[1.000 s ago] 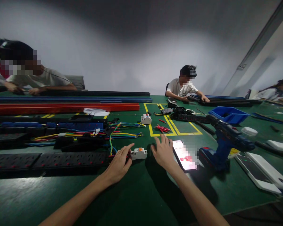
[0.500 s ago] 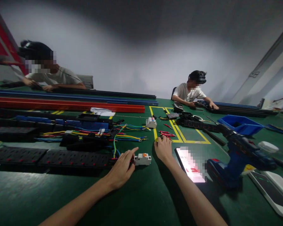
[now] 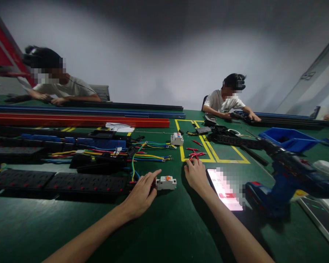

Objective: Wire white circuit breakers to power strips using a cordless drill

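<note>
My left hand (image 3: 141,193) lies on the green table (image 3: 164,233) with its fingers stretched out, the fingertips just left of a small white circuit breaker (image 3: 166,182) with an orange switch. My right hand (image 3: 196,174) is further forward, fingers curled round a red wire piece (image 3: 193,157) near the yellow tape outline (image 3: 208,153). More red wire pieces (image 3: 195,149) lie inside that outline. A lit phone (image 3: 224,188) lies just right of my right wrist.
A blue cordless drill (image 3: 279,179) lies at the right, a blue bin (image 3: 289,138) behind it. Black power strips (image 3: 57,182), coloured wires (image 3: 148,157) and a second breaker (image 3: 177,138) lie ahead. Long red and blue rails (image 3: 79,120) cross the table. Other people sit at the far side.
My right hand moved forward from beside the phone to the yellow tape outline and closed on a red wire piece. My left hand stayed by the breaker.
</note>
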Motion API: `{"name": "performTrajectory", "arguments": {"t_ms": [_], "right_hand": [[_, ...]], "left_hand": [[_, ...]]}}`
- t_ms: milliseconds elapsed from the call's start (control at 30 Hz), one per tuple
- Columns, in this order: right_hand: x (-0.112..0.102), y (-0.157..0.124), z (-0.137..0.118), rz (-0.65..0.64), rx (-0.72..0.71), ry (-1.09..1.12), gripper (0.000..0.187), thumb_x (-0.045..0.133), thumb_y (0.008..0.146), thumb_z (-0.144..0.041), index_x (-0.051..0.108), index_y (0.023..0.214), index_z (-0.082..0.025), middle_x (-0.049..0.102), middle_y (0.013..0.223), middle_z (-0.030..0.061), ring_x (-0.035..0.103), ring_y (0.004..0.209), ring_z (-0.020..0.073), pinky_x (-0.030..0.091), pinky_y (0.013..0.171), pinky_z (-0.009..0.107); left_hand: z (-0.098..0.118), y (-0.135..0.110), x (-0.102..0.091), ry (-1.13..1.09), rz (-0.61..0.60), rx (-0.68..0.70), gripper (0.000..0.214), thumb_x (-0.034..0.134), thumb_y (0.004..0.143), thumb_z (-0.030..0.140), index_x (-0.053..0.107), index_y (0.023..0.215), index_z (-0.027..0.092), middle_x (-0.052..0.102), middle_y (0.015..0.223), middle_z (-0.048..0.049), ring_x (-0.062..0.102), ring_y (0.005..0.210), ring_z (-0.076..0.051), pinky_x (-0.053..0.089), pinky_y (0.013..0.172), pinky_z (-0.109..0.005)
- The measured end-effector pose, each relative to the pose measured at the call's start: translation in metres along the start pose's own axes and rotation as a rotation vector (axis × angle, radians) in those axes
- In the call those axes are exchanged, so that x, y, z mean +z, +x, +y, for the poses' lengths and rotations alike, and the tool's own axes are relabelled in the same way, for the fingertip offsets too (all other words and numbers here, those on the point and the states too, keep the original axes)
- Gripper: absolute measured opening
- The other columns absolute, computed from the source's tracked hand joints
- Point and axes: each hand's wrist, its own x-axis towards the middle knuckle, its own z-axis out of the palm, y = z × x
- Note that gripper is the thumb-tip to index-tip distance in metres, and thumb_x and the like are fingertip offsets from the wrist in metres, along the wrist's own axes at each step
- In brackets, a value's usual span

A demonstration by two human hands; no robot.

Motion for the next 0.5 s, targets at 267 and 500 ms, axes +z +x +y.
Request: {"name": "performTrajectory", "arguments": {"t_ms": [267, 500], "right_hand": [[-0.014, 0.004, 0.006, -0.104, 0.011, 0.098, 0.026, 0.04, 0.094, -0.025, 0.063, 0.104, -0.016, 0.063, 0.106, 0.0108, 0.056, 0.097, 0.0207, 0.038, 0.082, 0.029], [-0.034, -0.007, 0.024, -0.29, 0.019, 0.245, 0.04, 0.05, 0.085, -0.018, 0.057, 0.124, -0.02, 0.068, 0.099, 0.0062, 0.062, 0.085, 0.0172, 0.039, 0.07, 0.024]], "left_hand": [[0.002, 0.0, -0.001, 0.013, -0.023, -0.024, 0.062, 0.043, 0.091, 0.018, 0.024, 0.149, 0.029, 0.051, 0.125, -0.0087, 0.05, 0.112, -0.025, 0.039, 0.102, -0.049], [0.005, 0.002, -0.003, 0.035, -0.041, 0.001, 0.056, 0.041, 0.091, 0.017, 0.033, 0.145, 0.028, 0.051, 0.123, -0.0081, 0.05, 0.109, -0.024, 0.039, 0.099, -0.045]]}}
